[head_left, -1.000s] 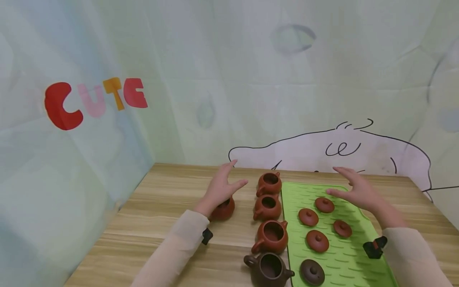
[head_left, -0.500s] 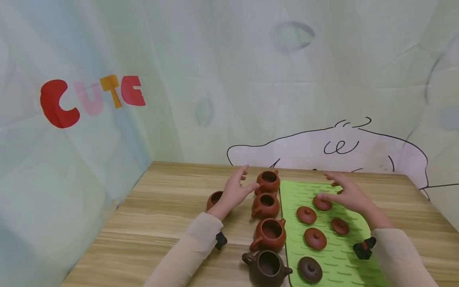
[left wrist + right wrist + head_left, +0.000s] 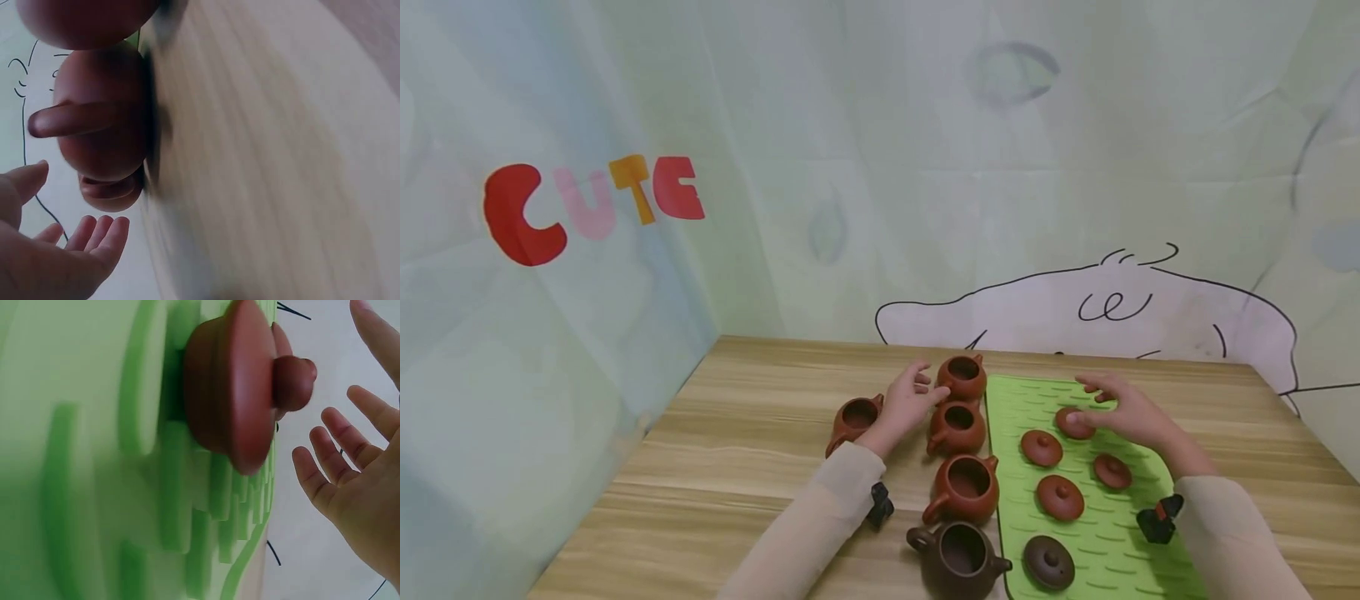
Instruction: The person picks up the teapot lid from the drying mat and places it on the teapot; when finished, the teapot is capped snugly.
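Note:
My left hand (image 3: 908, 407) is beside the farthest reddish-brown teapot (image 3: 964, 377), thumb near its handle side; the left wrist view shows a gap between the fingers and the teapots. It holds nothing. Over the green mat (image 3: 1011, 517) hovers my right hand (image 3: 1127, 410), fingers spread and bent a little, near a round teapot lid (image 3: 1072, 427). In the right wrist view that hand (image 3: 369, 481) stays apart from the knobbed lid (image 3: 250, 394). Lidless teapots line the mat's left edge: a second (image 3: 958, 429), a third (image 3: 967, 487) and a dark brown one (image 3: 958, 560).
Another open teapot (image 3: 856, 421) stands left of the row, partly behind my left wrist. More lids lie on the mat, among them a reddish one (image 3: 1060, 498) and a dark brown one (image 3: 1049, 562). A printed curtain (image 3: 820, 208) hangs behind the wooden table (image 3: 700, 467).
My left hand has moved right, from the lone teapot toward the far end of the row. My right hand has moved left and lower, over the far lid. The teapots and lids stay put.

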Action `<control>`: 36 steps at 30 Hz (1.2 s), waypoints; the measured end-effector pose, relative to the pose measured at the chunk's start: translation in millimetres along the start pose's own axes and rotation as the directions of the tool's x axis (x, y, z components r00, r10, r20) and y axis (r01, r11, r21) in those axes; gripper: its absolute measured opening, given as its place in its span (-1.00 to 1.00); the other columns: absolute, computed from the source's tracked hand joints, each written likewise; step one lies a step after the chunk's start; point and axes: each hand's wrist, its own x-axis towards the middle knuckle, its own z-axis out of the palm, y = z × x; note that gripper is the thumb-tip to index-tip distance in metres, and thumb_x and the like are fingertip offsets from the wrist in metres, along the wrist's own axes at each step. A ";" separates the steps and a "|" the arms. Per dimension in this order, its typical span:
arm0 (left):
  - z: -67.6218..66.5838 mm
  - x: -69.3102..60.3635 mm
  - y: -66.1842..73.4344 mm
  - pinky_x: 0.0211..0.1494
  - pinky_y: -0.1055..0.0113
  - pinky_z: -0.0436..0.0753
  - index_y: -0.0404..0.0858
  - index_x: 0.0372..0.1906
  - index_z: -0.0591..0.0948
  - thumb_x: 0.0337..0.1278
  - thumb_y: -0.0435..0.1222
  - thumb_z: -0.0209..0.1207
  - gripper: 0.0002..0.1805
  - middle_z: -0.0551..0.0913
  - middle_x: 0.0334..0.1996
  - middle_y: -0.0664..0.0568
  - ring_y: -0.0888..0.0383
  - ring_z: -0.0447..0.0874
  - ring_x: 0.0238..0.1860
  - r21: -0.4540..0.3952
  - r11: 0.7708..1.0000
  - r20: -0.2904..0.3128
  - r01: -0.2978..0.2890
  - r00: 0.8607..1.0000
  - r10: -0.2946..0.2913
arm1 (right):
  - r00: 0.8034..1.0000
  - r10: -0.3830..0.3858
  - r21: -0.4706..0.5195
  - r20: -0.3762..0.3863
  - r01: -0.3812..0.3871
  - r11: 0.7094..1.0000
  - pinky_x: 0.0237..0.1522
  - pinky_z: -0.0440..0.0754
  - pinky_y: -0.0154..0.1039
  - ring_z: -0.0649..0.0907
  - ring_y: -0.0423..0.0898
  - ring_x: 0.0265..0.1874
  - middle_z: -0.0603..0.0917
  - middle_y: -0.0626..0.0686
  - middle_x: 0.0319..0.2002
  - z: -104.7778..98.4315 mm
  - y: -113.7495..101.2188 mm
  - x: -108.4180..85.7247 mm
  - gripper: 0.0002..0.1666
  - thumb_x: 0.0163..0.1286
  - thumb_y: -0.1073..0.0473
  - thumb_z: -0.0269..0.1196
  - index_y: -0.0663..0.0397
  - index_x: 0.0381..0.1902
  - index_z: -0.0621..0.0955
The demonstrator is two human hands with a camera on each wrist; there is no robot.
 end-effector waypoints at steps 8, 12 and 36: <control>10.2 4.7 -2.3 0.03 0.08 0.60 -0.40 0.22 0.44 0.19 -0.33 0.26 -0.49 0.58 -0.11 -0.25 -0.10 0.59 -0.04 0.003 1.000 -0.034 -0.005 0.999 0.005 | 0.999 0.014 0.042 0.042 -0.015 0.999 -0.06 0.54 0.10 0.49 0.26 0.07 0.49 0.36 0.15 2.8 6.1 2.1 -0.19 0.21 -0.05 0.36 0.28 0.29 0.42; 12.7 5.6 -4.1 -0.01 0.11 0.60 -0.36 0.12 0.51 0.17 -0.31 0.27 -0.57 0.60 -0.16 -0.19 -0.05 0.59 -0.08 0.017 1.000 -0.048 0.015 0.999 -0.014 | 0.998 0.029 0.037 0.057 -0.031 0.999 -0.04 0.54 0.11 0.49 0.26 0.07 0.51 0.33 0.15 4.9 8.3 4.1 -0.23 0.21 -0.07 0.37 0.27 0.25 0.47; 18.4 11.9 -10.4 -0.06 0.18 0.61 -0.35 -0.11 0.64 0.18 -0.38 0.25 -0.80 0.65 -0.21 -0.13 0.00 0.59 -0.13 0.041 0.999 -0.050 0.029 0.998 -0.027 | 0.992 0.086 0.064 0.097 -0.092 0.994 -0.19 0.55 -0.18 0.59 -0.07 -0.18 0.66 0.13 -0.12 10.8 14.1 6.9 -0.47 0.25 -0.01 0.35 0.26 0.04 0.61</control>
